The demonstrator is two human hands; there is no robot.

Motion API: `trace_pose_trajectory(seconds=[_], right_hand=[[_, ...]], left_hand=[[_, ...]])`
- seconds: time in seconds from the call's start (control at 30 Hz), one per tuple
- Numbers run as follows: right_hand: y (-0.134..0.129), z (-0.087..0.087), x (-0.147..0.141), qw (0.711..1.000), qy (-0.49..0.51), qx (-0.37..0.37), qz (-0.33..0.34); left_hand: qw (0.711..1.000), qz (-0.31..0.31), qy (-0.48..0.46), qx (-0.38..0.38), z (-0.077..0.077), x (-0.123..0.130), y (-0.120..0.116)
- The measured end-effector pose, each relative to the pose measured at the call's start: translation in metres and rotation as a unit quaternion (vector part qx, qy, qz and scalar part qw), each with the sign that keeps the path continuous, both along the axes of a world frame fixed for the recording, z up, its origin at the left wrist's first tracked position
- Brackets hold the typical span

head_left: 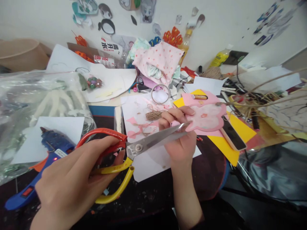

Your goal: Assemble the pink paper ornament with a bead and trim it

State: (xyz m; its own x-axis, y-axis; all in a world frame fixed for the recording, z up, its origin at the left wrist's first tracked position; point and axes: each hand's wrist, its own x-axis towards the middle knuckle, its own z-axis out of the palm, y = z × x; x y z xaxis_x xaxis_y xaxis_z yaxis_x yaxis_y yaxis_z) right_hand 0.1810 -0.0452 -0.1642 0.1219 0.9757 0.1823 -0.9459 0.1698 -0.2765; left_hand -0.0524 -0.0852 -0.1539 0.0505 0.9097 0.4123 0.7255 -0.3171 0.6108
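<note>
My left hand (72, 179) is closed around the handles of a large pair of scissors (144, 145), one handle red and the other yellow. The blades lie nearly together and point right, their tips by the edge of a pink petal-shaped piece (206, 118). That piece has a pale, whitish face with a small reddish mark in its middle. Pinched between the fingers of my right hand (179, 134) is its left edge. The blades cross in front of the right palm and partly hide it. A thin brown stem (254, 103) runs right from the piece's upper right side.
A blue glue gun (57, 143) with a lit red light lies at left beside a clear plastic bag (14, 95). A phone (232, 134) rests on yellow paper (220, 147). Twine (153, 115), a tape ring (160, 94) and pink patterned cloth (160, 59) sit further back.
</note>
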Motion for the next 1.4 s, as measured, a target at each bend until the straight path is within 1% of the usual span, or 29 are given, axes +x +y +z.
trace_pose_trajectory(seconds=[0.1,0.2,0.23,0.3,0.33,0.43,0.53,0.6,0.67,0.77,0.87,0.97,1.07,1.17,1.23,1.33,1.4], right_hand=[[0.001,-0.001,0.001,1.0,0.004,0.015,0.003],[0.001,-0.002,0.002,0.999,-0.026,0.015,-0.011],[0.002,-0.001,0.003,0.999,-0.036,0.014,-0.019],[0.001,0.0,0.002,0.998,-0.042,0.01,-0.035],[0.001,0.001,0.001,0.998,-0.04,0.008,-0.044],[0.0,0.004,-0.003,0.996,-0.039,-0.012,-0.075],[0.0,0.003,-0.005,0.995,-0.031,-0.025,-0.092],[0.0,0.001,-0.006,0.995,-0.024,-0.017,-0.097],[0.0,-0.001,-0.005,0.996,-0.013,-0.001,-0.087],[-0.001,-0.001,-0.005,0.998,0.013,0.024,-0.053],[-0.003,0.001,-0.005,0.999,0.017,0.022,-0.038],[-0.005,0.002,-0.004,0.999,-0.016,0.006,-0.043],[-0.006,0.001,-0.004,0.996,-0.065,0.0,-0.065],[-0.006,-0.002,-0.006,0.988,-0.125,0.005,-0.09],[-0.005,-0.004,-0.01,0.981,-0.17,0.007,-0.091],[-0.004,-0.004,-0.02,0.971,-0.224,-0.005,-0.087],[-0.004,-0.001,-0.028,0.968,-0.242,-0.012,-0.07]], left_hand=[[0.995,-0.013,0.089,0.034,-0.002,-0.003,-0.001],[0.994,0.001,0.096,0.049,-0.002,0.007,-0.003],[0.994,-0.001,0.095,0.058,-0.002,0.012,-0.003],[0.994,-0.022,0.095,0.052,-0.003,0.023,-0.004],[0.994,-0.032,0.082,0.061,-0.005,0.027,-0.005],[0.996,-0.062,0.038,0.046,-0.013,0.036,-0.005],[0.995,-0.095,0.014,0.03,-0.019,0.038,-0.006],[0.995,-0.097,0.0,0.015,-0.02,0.039,-0.007],[0.996,-0.086,-0.016,-0.009,-0.02,0.039,-0.007],[0.993,-0.091,-0.055,-0.042,-0.02,0.041,-0.007],[0.99,-0.099,-0.08,-0.057,-0.022,0.041,-0.007],[0.989,-0.086,-0.106,-0.065,-0.023,0.041,-0.007],[0.981,-0.08,-0.156,-0.078,-0.018,0.042,-0.006],[0.965,-0.113,-0.213,-0.103,-0.008,0.046,-0.003],[0.951,-0.126,-0.256,-0.115,-0.001,0.051,0.0],[0.926,-0.114,-0.346,-0.103,0.011,0.06,0.004],[0.915,-0.1,-0.378,-0.096,0.02,0.066,0.005]])
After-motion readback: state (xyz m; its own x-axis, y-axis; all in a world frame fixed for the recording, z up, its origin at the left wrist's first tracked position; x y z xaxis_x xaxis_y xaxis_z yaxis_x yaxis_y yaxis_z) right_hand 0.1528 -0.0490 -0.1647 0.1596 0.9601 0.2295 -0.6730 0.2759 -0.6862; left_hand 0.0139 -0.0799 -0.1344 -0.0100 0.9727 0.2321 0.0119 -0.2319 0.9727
